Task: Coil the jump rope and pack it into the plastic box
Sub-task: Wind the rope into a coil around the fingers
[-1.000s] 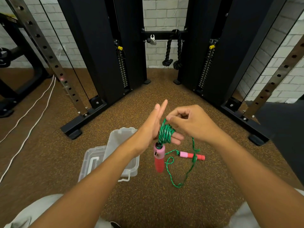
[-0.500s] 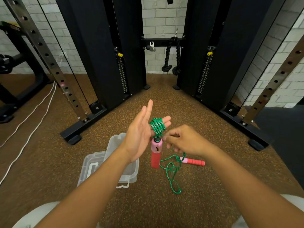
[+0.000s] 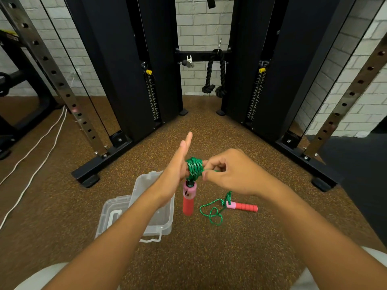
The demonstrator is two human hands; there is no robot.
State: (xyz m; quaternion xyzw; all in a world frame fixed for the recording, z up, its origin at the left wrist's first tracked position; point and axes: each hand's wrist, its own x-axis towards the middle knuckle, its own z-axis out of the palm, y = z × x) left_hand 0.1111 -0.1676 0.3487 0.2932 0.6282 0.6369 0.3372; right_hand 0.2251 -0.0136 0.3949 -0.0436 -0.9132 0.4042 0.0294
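My left hand (image 3: pixel 174 171) is held flat and upright, with the green jump rope (image 3: pixel 194 168) wound in a tight coil around its lower fingers. One pink and red handle (image 3: pixel 189 198) hangs from the coil. My right hand (image 3: pixel 232 174) pinches the rope just right of the coil. The loose rest of the rope (image 3: pixel 213 212) lies in small loops on the floor, ending at the second handle (image 3: pixel 243 206). The clear plastic box (image 3: pixel 165 218) stands open on the floor under my left forearm.
The box's clear lid (image 3: pixel 114 214) lies left of the box. Black cable machine columns (image 3: pixel 129 65) and their base bars (image 3: pixel 100 162) stand ahead on both sides. A white cable (image 3: pixel 35 168) runs along the floor at left. Brown speckled rubber floor lies all around.
My right hand has come up from below the coil to its right side, drawing the rope taut. The loose length on the floor has grown shorter.
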